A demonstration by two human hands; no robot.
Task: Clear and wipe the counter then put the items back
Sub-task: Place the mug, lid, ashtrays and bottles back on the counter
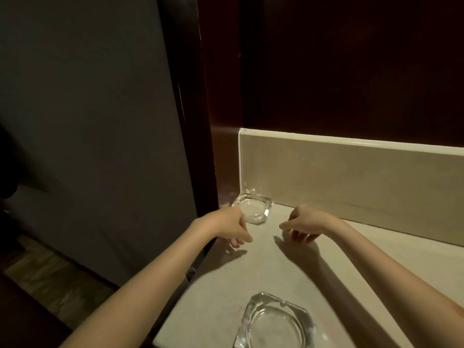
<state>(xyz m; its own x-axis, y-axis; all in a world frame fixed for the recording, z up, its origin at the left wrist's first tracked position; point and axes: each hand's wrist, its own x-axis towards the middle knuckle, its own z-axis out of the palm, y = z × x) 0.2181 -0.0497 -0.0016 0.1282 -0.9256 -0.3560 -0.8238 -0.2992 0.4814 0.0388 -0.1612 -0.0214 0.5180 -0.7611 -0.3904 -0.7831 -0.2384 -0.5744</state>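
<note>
glass ashtray [253, 207] in the far counter [221, 280] corner, second ashtray [275, 322] at the near edge, left hand [229, 226] and right hand [305, 223] loose, empty, probably mid-clearing, next calling for a rim grasp.

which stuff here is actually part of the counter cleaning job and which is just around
Part of the job:
- counter
- far glass ashtray, in the back corner
- near glass ashtray, at the front edge
- left hand and right hand, both empty

Just around:
- backsplash
- dark wood panel
- grey wall
</note>
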